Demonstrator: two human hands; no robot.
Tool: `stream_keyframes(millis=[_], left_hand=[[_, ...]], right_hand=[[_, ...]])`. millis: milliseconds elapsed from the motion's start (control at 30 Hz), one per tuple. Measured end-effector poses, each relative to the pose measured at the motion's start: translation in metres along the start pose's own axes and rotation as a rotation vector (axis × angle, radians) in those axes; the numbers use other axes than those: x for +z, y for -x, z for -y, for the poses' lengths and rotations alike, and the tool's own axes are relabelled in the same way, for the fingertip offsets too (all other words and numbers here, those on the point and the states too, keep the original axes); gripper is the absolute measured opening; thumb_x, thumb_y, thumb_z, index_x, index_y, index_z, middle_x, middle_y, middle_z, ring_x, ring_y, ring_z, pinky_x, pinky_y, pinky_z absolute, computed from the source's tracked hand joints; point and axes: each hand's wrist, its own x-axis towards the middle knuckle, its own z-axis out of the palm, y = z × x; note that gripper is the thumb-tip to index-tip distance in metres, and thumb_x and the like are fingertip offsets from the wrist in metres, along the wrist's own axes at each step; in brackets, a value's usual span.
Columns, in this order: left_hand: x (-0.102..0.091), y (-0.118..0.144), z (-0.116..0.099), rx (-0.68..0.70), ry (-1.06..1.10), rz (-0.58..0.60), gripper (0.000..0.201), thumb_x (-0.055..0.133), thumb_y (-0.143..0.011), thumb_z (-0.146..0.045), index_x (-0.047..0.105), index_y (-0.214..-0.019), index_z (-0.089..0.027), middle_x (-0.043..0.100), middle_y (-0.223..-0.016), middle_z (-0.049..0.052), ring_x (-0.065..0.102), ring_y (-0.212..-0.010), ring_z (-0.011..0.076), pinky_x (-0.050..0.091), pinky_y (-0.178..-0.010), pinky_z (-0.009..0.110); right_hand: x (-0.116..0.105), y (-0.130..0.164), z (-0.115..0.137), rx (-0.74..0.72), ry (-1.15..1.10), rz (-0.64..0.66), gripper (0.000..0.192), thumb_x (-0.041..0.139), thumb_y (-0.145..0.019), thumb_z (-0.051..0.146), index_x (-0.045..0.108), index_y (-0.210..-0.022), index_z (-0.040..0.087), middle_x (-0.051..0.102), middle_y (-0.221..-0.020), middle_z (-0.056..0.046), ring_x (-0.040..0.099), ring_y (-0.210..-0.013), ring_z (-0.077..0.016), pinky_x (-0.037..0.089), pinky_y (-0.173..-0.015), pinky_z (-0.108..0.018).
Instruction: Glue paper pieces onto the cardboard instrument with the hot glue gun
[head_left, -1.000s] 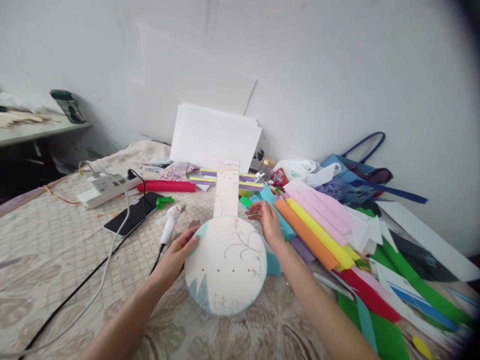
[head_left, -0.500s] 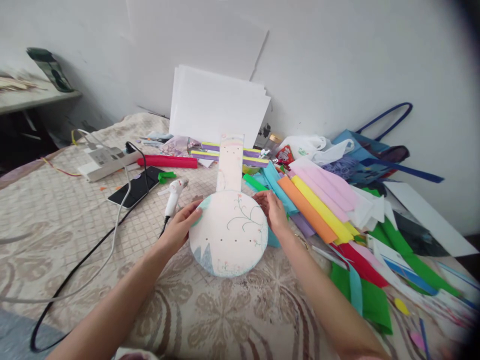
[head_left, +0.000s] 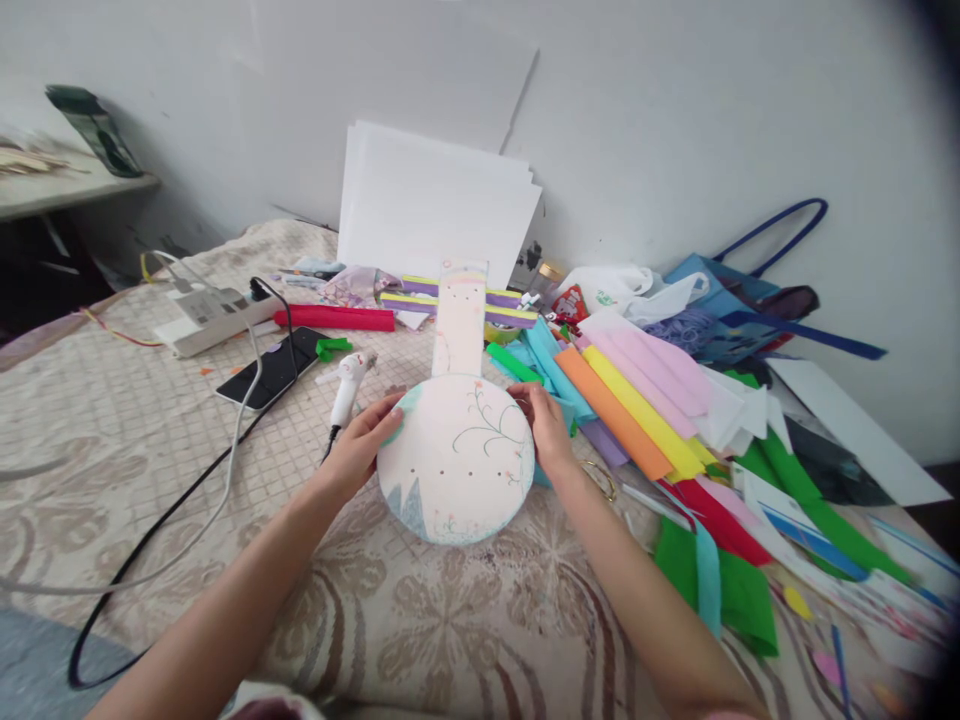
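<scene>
Between my two hands is a white cardboard instrument model (head_left: pixel 450 440), with a round body, a straight neck, and yellow-and-purple pegs (head_left: pixel 409 302) sticking out at both sides near the top. Drawn vines, flowers and blue peaks decorate it, and a row of small holes crosses the lower body. My left hand (head_left: pixel 367 435) grips the body's left edge, thumb on the front. On the opposite edge, my right hand (head_left: pixel 544 425) is closed, its fingertips partly behind the disc. A white glue gun (head_left: pixel 346 390) lies just beyond my left hand.
Left are a phone (head_left: pixel 270 368), a power strip (head_left: pixel 214 325) and trailing cables. Coloured crepe paper rolls (head_left: pixel 619 410) are heaped right, near a blue bag (head_left: pixel 697 290). White sheets (head_left: pixel 439 200) lean on the wall. A red roll (head_left: pixel 334 318) lies behind the glue gun.
The view has shifted slightly, so most things sit a little higher in the picture. Both hands keep the same hold on the cardboard instrument model.
</scene>
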Motion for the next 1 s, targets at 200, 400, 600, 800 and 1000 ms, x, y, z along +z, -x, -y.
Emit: stream_keyframes(millis=[200, 400, 600, 800, 1000], left_hand=[[0.0006, 0.0002, -0.0003, 0.000, 0.009, 0.003, 0.065, 0.072, -0.070, -0.048, 0.055, -0.127, -0.022, 0.071, -0.103, 0.006, 0.066, -0.087, 0.0221, 0.051, -0.063, 0.023], [0.0000, 0.0001, 0.0004, 0.002, 0.027, 0.014, 0.063, 0.071, -0.072, -0.046, 0.055, -0.127, -0.023, 0.070, -0.105, 0.006, 0.066, -0.088, 0.0211, 0.051, -0.067, 0.023], [-0.0009, 0.0003, 0.0004, 0.005, 0.033, 0.017, 0.063, 0.071, -0.072, -0.046, 0.055, -0.128, -0.023, 0.070, -0.106, 0.007, 0.066, -0.090, 0.0222, 0.052, -0.068, 0.024], [0.0008, 0.0015, -0.0024, -0.001, 0.032, 0.008, 0.062, 0.071, -0.072, -0.044, 0.055, -0.127, -0.021, 0.070, -0.105, 0.007, 0.066, -0.088, 0.0216, 0.051, -0.063, 0.021], [0.0039, 0.0040, -0.0061, -0.008, 0.024, -0.028, 0.060, 0.073, -0.071, -0.040, 0.057, -0.125, -0.019, 0.072, -0.098, 0.008, 0.067, -0.084, 0.0216, 0.052, -0.063, 0.022]], right_hand=[[-0.0015, -0.0002, -0.0030, -0.003, 0.012, -0.011, 0.038, 0.049, -0.084, 0.056, 0.066, -0.078, 0.023, 0.070, -0.082, -0.001, 0.064, -0.074, -0.0176, 0.048, -0.064, -0.029], [-0.0012, 0.0032, 0.0010, -0.004, 0.018, -0.012, 0.037, 0.049, -0.085, 0.055, 0.066, -0.079, 0.023, 0.071, -0.087, -0.002, 0.064, -0.076, -0.0178, 0.049, -0.065, -0.029], [0.0001, 0.0069, 0.0047, -0.010, 0.047, -0.011, 0.036, 0.048, -0.085, 0.054, 0.066, -0.080, 0.023, 0.071, -0.084, -0.002, 0.064, -0.072, -0.0173, 0.048, -0.063, -0.029], [0.0015, 0.0071, 0.0045, -0.019, 0.037, -0.028, 0.035, 0.048, -0.085, 0.054, 0.065, -0.080, 0.023, 0.069, -0.081, -0.002, 0.063, -0.073, -0.0176, 0.048, -0.063, -0.029], [0.0034, 0.0072, 0.0051, -0.016, 0.037, -0.019, 0.034, 0.047, -0.086, 0.051, 0.063, -0.077, 0.023, 0.068, -0.079, 0.000, 0.063, -0.073, -0.0170, 0.048, -0.063, -0.029]])
